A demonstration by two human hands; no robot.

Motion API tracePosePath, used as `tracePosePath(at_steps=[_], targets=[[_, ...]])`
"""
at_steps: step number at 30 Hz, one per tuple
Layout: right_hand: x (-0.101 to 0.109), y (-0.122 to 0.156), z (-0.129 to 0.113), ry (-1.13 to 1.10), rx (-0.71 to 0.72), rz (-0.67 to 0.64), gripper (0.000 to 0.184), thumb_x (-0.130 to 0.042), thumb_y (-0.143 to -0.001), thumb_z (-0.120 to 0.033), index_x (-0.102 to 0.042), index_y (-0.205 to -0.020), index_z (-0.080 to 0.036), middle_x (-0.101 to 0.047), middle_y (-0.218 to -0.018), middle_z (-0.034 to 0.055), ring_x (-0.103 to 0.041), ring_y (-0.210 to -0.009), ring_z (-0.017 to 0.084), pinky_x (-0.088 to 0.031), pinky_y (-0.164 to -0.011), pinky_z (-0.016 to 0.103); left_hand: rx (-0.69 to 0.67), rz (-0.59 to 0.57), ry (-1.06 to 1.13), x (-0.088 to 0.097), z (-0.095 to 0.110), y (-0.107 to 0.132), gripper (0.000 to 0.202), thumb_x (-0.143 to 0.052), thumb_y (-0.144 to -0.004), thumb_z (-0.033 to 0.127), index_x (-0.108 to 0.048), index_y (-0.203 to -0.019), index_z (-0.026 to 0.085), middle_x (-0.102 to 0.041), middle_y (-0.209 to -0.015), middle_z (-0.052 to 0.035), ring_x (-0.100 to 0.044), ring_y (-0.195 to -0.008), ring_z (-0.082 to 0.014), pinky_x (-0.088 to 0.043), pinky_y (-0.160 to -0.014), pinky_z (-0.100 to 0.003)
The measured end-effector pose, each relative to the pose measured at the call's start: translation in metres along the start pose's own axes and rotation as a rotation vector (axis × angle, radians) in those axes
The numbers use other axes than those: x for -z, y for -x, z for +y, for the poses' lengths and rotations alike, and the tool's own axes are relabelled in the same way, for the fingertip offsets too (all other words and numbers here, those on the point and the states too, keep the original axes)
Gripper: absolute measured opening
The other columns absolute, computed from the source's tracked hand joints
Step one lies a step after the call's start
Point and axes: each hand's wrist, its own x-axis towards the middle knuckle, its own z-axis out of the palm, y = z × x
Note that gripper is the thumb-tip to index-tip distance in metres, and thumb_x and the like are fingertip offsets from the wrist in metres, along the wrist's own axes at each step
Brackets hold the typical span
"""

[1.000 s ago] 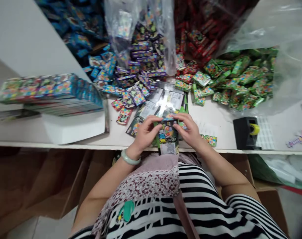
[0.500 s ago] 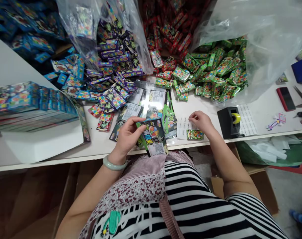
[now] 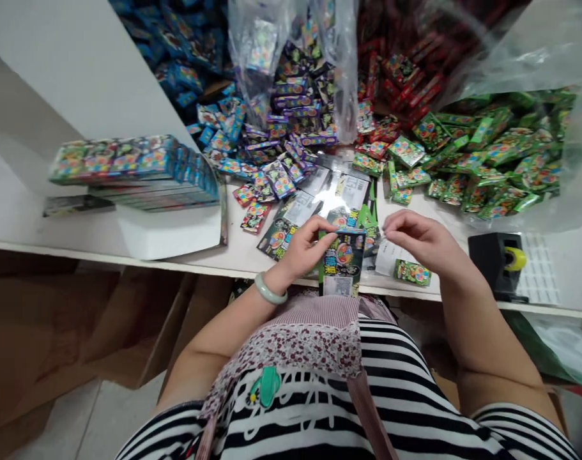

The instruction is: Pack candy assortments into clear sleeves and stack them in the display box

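Observation:
My left hand (image 3: 306,248) grips a dark printed packet (image 3: 341,262) upright at the table's front edge, close to my body. My right hand (image 3: 422,239) hovers just right of it with thumb and fingertips pinched together; what they hold is too small to make out. Below that hand lie a white sticker sheet (image 3: 389,257) and one small green candy pack (image 3: 413,273). Several flat dark packets (image 3: 314,203) lie fanned on the table behind my hands.
Heaps of small candy packs fill the back: blue (image 3: 209,121), purple (image 3: 295,121) in a clear bag, red (image 3: 391,70), green (image 3: 492,160). A stack of filled packets (image 3: 137,169) sits left on a white box. A black tape dispenser (image 3: 499,262) stands right. Cardboard boxes (image 3: 80,326) sit under the table.
My right hand left the packet, reached to the sticker sheet, and has now lifted back toward the packet with fingers pinched. My left hand kept hold of the packet.

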Motion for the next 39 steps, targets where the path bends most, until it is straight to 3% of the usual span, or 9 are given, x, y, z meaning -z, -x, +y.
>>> tracePosePath(at_steps=[3,7,14,18,23,28,32,36,39], targets=[[-0.028,-0.027,-0.031,0.082,0.137,-0.148,0.029,-0.066,-0.087,-0.047,-0.063,-0.073,-0.022,-0.068,-0.089,0.0055,-0.063,-0.087,0.019,-0.051,-0.083,0.036,-0.002,-0.026,-0.026,0.003,0.003,0.002,0.016,-0.058,-0.095,0.035,-0.061,-0.095,0.019,-0.064,-0.089,-0.0032,-0.060,-0.082,-0.0139,-0.050,-0.076,-0.029],[-0.047,-0.051,-0.034,0.184,0.053,-0.266,0.028,-0.066,-0.085,-0.046,-0.064,-0.075,-0.020,-0.068,-0.083,0.0050,-0.061,-0.076,0.017,-0.048,-0.069,0.031,-0.022,-0.036,0.009,0.006,0.004,0.004,0.011,-0.055,-0.096,0.030,-0.060,-0.096,0.020,-0.064,-0.092,-0.0034,-0.061,-0.085,-0.0142,-0.050,-0.080,-0.030],[-0.051,-0.060,-0.034,0.226,-0.078,-0.307,0.037,-0.067,-0.080,-0.055,-0.061,-0.070,-0.020,-0.054,-0.058,-0.0020,-0.044,-0.054,0.011,-0.033,-0.051,0.027,-0.004,-0.032,0.063,0.008,0.001,0.000,0.019,-0.052,-0.098,0.036,-0.059,-0.091,0.020,-0.061,-0.087,-0.0022,-0.058,-0.081,-0.0147,-0.048,-0.077,-0.031],[-0.050,-0.064,-0.037,0.261,-0.149,-0.343,0.037,-0.068,-0.079,-0.055,-0.062,-0.069,-0.020,-0.052,-0.055,-0.0025,-0.041,-0.052,0.011,-0.030,-0.049,0.027,0.015,-0.010,0.087,0.003,0.000,-0.001,0.023,-0.062,-0.092,0.042,-0.059,-0.091,0.020,-0.062,-0.087,-0.0021,-0.058,-0.082,-0.0145,-0.048,-0.077,-0.031],[-0.049,-0.069,-0.035,0.280,-0.206,-0.318,0.033,-0.074,-0.074,-0.051,-0.064,-0.069,-0.020,-0.053,-0.055,-0.0024,-0.042,-0.052,0.010,-0.030,-0.049,0.026,-0.005,0.072,0.059,-0.005,-0.002,-0.001,0.016,-0.066,-0.090,0.033,-0.056,-0.089,0.020,-0.063,-0.087,-0.0017,-0.059,-0.082,-0.0146,-0.049,-0.079,-0.032],[-0.056,-0.073,-0.026,-0.151,-0.450,-0.338,0.036,-0.084,-0.059,-0.041,-0.061,-0.078,-0.021,-0.062,-0.065,-0.0022,-0.055,-0.061,0.012,-0.043,-0.059,0.026,0.074,0.137,0.133,-0.007,-0.002,0.004,0.029,-0.071,-0.083,0.029,-0.052,-0.103,0.021,-0.063,-0.094,-0.0022,-0.062,-0.085,-0.0146,-0.051,-0.076,-0.029],[-0.057,-0.074,-0.025,-0.417,-0.755,-0.462,0.040,-0.086,-0.049,-0.033,-0.062,-0.079,-0.022,-0.064,-0.066,-0.0023,-0.058,-0.057,0.013,-0.047,-0.055,0.027,0.172,-0.023,0.324,-0.007,0.002,0.020,0.041,-0.074,-0.084,0.039,-0.054,-0.114,0.021,-0.067,-0.097,-0.0050,-0.067,-0.082,-0.0166,-0.057,-0.071,-0.030],[-0.043,-0.074,-0.029,-0.413,-0.671,-0.452,0.036,-0.088,-0.057,-0.040,-0.069,-0.082,-0.022,-0.070,-0.079,0.0004,-0.062,-0.065,0.013,-0.050,-0.057,0.025,0.106,-0.034,0.311,0.026,0.023,0.034,0.039,-0.064,-0.090,0.056,-0.062,-0.104,0.020,-0.069,-0.093,-0.0061,-0.069,-0.083,-0.0195,-0.061,-0.073,-0.036],[-0.028,-0.076,-0.021,-0.396,-0.484,-0.273,0.039,-0.088,-0.061,-0.047,-0.074,-0.093,-0.028,-0.073,-0.091,0.0030,-0.066,-0.081,0.015,-0.054,-0.069,0.025,-0.064,0.305,0.048,0.090,0.050,0.033,0.042,-0.065,-0.089,0.058,-0.063,-0.108,0.020,-0.069,-0.095,-0.0049,-0.069,-0.086,-0.0188,-0.060,-0.076,-0.036]])
